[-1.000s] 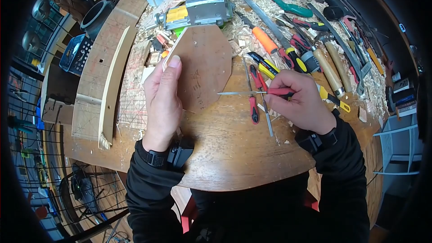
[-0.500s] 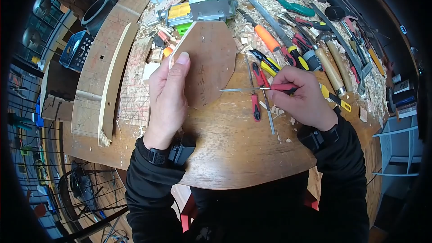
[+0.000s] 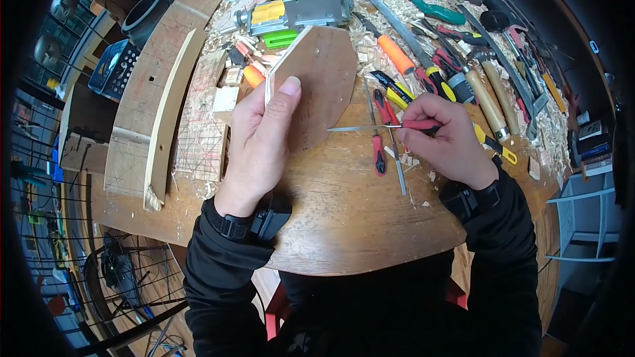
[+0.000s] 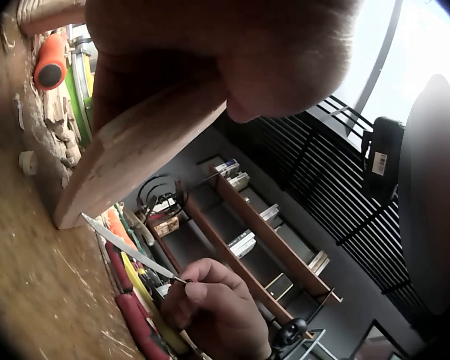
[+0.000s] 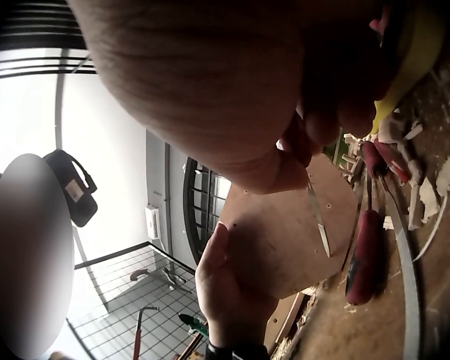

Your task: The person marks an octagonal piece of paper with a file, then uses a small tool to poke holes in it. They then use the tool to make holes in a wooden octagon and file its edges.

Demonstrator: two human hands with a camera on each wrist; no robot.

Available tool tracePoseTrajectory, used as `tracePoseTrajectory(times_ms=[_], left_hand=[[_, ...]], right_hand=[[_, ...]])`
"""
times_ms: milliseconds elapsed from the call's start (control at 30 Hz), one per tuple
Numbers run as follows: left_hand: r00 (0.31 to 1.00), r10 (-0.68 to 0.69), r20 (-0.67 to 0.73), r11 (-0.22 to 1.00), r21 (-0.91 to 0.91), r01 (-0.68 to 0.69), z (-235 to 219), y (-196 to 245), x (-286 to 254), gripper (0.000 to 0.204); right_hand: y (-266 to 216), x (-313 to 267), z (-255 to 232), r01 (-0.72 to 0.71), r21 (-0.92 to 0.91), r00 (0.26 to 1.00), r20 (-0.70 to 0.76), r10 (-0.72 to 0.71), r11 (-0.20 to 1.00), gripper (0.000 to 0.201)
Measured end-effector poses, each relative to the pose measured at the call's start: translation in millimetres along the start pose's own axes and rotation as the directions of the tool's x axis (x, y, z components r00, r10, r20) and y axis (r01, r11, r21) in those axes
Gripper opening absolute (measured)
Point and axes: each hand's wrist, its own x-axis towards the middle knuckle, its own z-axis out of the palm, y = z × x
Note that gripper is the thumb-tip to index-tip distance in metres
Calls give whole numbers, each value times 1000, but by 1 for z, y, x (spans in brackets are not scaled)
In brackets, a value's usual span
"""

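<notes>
My left hand [image 3: 256, 145] grips an octagon-like plywood board [image 3: 327, 82] by its left edge, thumb on the brown face. The board stands tilted over the table, with pencil marks low on that face. My right hand [image 3: 450, 139] pinches the red handle of a small file [image 3: 357, 128], its thin blade pointing left. In the head view the blade's tip lies close to the board's lower right edge. The left wrist view shows the file tip [image 4: 90, 219] right by the board's lower corner [image 4: 69, 214]. My left fingers behind the board are hidden in the head view.
Beside my right hand lie more red-handled files [image 3: 379, 155] and a yellow cutter [image 3: 391, 89]. Chisels [image 3: 486, 102], rasps and saws crowd the right side among wood shavings. A metal vise [image 3: 314, 0] stands behind the board. Curved wooden pieces [image 3: 173, 112] lie to the left.
My left hand has moved the board a little to the right and up and turned it, so more of its left edge shows. The right hand keeps its hold on the file, nearly still.
</notes>
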Motion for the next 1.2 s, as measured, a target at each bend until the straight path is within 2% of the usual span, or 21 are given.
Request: tracePoseTrajectory(times_ms=[667, 1200], left_hand=[[1000, 7, 3, 999, -45, -7, 3, 0, -1, 36], [1000, 17, 12, 1000, 17, -17, 3, 1, -1, 39]], right_hand=[[0, 0, 1, -23, 39, 1000, 7, 22, 999, 10], [-3, 0, 0, -46, 43, 999, 16, 45, 998, 11]])
